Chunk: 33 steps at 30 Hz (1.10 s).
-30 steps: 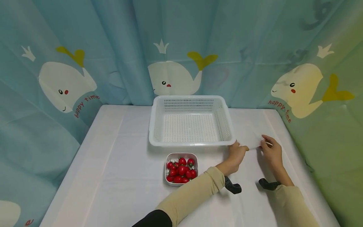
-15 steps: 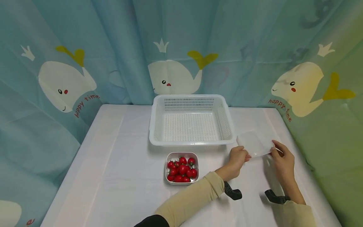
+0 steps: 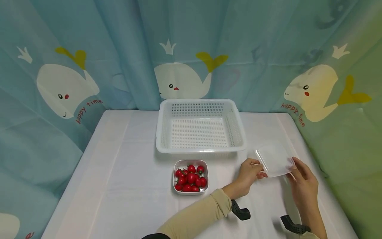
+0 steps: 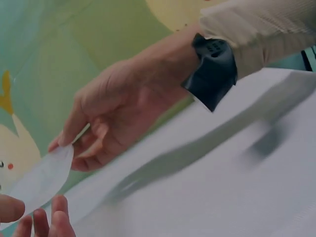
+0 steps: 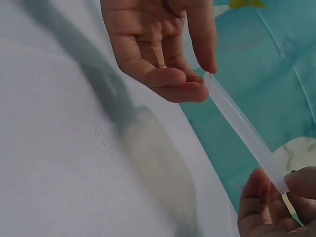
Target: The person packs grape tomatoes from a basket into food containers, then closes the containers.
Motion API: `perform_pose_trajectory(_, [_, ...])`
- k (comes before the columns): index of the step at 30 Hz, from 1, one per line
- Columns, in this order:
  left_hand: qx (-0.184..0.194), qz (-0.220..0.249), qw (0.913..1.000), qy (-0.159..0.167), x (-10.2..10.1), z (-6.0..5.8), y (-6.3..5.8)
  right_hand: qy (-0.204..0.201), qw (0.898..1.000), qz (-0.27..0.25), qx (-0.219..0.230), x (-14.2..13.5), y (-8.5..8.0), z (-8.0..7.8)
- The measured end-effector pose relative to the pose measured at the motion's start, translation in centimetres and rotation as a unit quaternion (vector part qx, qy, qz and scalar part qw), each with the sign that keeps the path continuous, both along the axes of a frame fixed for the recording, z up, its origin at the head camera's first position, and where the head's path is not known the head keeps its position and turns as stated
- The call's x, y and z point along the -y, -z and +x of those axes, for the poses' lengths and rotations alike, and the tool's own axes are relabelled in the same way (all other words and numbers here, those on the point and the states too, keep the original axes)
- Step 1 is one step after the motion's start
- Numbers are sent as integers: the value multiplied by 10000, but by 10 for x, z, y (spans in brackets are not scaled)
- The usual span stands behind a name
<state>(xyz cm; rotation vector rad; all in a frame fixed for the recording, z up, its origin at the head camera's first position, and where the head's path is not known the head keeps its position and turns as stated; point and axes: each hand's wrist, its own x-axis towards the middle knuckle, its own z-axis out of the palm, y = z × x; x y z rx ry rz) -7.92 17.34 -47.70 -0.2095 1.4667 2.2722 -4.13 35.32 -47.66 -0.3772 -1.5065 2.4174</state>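
Observation:
A clear plastic lid [image 3: 276,161] with rounded corners is held above the right part of the table, between both hands. My left hand [image 3: 248,175] pinches its left near edge between thumb and fingers. At its right edge my right hand [image 3: 305,187] pinches it the same way. In the right wrist view the lid [image 5: 244,131] appears edge-on as a thin strip. The left wrist view shows its rounded corner [image 4: 54,173] at the right hand's fingertips. Left of my left hand, a small square tray [image 3: 176,189] holds several red cherry tomatoes [image 3: 191,178].
A white perforated plastic basket [image 3: 161,147] stands behind the tray at the back of the white-covered table [image 3: 128,172]. Blue-green curtains [image 3: 125,49] printed with whales hang at the back and sides. Black wrist mounts [image 3: 240,210] project from both wrists.
Both hands have come nearer to the body with the lid between them, and the right hand has shifted right. The lid now shows more of its face. Basket and tray have stayed put.

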Motion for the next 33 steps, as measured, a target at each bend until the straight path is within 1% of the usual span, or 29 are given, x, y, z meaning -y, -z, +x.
perform_pose_trajectory(5, [-579,-264,9974,347,8,13,-4,-127,9961,-550,-682,2,-1,14])
perform_pose_trajectory(8, [-911,-478,9930,583,13,21,-6,-168,9914,-901,-930,3,-3,19])
perform_pose_trajectory(11, [-1078,-624,9897,708,19,28,-7,-98,9883,-1177,-966,6,-6,22])
perform_pose_trajectory(15, [-1145,-695,9884,713,31,32,-10,95,9867,-1340,-917,13,-11,24])
perform_pose_trajectory(17, [-1173,-726,9881,686,39,33,-13,80,9850,-1438,-949,17,-14,25])
perform_pose_trajectory(20, [-1163,-681,9887,651,53,34,-18,-111,9822,-1528,-1089,23,-17,26])
perform_pose_trajectory(23, [-1039,-422,9920,587,66,31,-24,-393,9824,-1397,-1178,29,-18,27])
perform_pose_trajectory(27, [-841,-36,9949,561,85,23,-33,-810,9868,-843,-1117,36,-20,28])
perform_pose_trajectory(30, [-882,-54,9941,627,98,18,-41,-1137,9863,-379,-1136,43,-21,27])
perform_pose_trajectory(33, [-1059,-291,9916,686,111,15,-46,-1389,9833,-55,-1179,49,-25,26])
